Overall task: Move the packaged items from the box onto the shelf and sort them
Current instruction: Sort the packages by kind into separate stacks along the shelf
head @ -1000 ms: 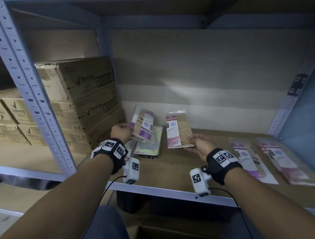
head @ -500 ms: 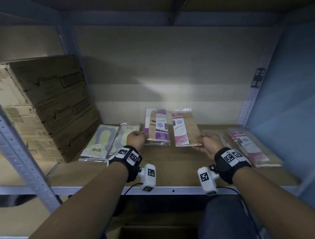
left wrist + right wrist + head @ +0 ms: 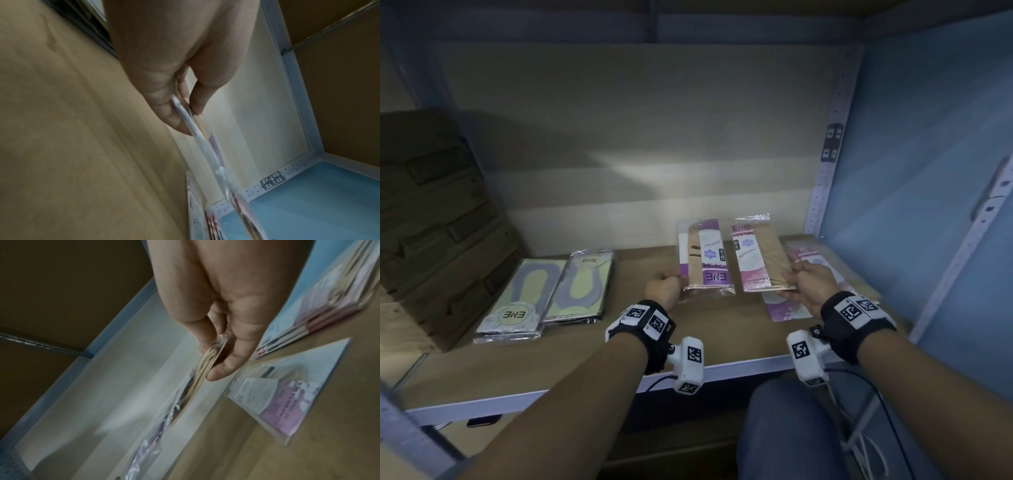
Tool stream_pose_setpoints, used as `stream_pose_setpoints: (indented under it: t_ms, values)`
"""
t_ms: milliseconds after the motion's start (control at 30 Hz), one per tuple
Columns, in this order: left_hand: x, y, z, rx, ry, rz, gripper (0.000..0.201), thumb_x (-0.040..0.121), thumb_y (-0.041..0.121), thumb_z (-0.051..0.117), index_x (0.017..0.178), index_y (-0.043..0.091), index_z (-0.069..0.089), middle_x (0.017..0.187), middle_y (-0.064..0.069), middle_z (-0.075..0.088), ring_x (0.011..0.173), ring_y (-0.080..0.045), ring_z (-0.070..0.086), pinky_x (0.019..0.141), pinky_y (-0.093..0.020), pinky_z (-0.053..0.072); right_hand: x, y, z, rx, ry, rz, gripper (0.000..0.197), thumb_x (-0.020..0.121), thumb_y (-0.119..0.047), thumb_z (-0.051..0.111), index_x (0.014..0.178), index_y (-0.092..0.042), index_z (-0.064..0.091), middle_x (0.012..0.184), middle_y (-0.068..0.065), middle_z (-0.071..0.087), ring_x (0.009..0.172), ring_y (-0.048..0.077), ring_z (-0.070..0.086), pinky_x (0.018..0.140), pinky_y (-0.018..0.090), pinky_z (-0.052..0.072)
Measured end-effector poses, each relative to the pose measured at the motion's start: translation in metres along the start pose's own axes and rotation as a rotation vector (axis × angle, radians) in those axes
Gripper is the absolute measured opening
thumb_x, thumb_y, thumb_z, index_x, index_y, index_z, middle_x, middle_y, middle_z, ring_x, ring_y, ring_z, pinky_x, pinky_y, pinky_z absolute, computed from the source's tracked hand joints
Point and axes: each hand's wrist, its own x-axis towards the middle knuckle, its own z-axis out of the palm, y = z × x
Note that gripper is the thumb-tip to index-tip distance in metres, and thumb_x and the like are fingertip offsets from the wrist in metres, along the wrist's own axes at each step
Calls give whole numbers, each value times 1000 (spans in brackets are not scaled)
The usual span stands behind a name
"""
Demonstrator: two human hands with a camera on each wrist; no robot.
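Left hand (image 3: 662, 287) pinches the near left corner of a purple-labelled insole packet (image 3: 703, 258), thumb above and curled fingers (image 3: 174, 120) below, as the left wrist view shows with the clear wrapper edge clamped between them. That packet is lifted off the shelf board (image 3: 524, 370), tilted with its far end higher, the letters ENE reading reversed on its purple band.

Going from the left edge: dim stacked cardboard cartons (image 3: 431, 219) stand at the far left of the shelf. Just beside them lie two green-and-grey insole packets flat on the board, the left green packet (image 3: 517, 303) nearest the cartons and the right green packet (image 3: 582, 287) touching or slightly overlapping it along one long edge; which lies on top I cannot tell. A stretch of bare board separates these from the left hand.

Next to the purple packet, close but apart from it, a pink-labelled insole packet (image 3: 755, 257) is held up at a similar tilt. Right hand (image 3: 804, 282) grips its near right corner, thumb on top and fingers (image 3: 224, 368) curled beneath, the layered tan edge visible in the right wrist view. Under and behind this hand, more pink packets (image 3: 804, 255) lie flat on the board near the right corner, and another flat packet (image 3: 780, 308) pokes out toward the front edge. Beyond them stand a perforated metal upright (image 3: 825, 178) and a blue side wall (image 3: 914, 171).
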Motion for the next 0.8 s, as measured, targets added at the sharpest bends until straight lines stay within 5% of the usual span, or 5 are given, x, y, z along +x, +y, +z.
stream_pose_setpoints:
  t_ms: [133,267,533,667,800]
  values:
    - [-5,-4,19,-30,-40,4,17,86,-11,54,98,2,53,90,-16,64,55,-25,66,58,-32,60,3,0,-18,-19,35,13,35,89,9,53,124,7,48,109,20,63,93,34,64,75,42,55]
    - [-9,-5,33,-23,-51,-1,16,86,-11,55,89,5,53,90,-16,64,52,-23,65,48,-27,58,7,0,-31,-26,56,12,40,90,7,53,130,7,44,106,20,64,94,34,65,77,42,56]
    - [-10,-13,57,-46,-90,-9,17,85,-11,56,92,4,53,100,-20,66,63,-27,69,65,-36,61,26,0,-61,-68,151,9,37,89,3,57,125,1,52,98,15,63,86,31,66,73,39,58]
    - [-12,-24,71,-13,-94,-27,16,83,-9,59,95,1,57,101,-22,68,82,-37,69,79,-46,58,41,-1,-79,-158,236,10,33,87,4,59,118,-6,60,96,15,63,72,28,63,54,34,55]
    - [-15,-33,87,10,-108,-46,17,82,-8,61,95,3,59,103,-23,68,88,-38,69,76,-42,59,50,-1,-93,-224,310,-27,32,85,6,56,116,-1,61,105,17,63,78,34,64,76,53,56]
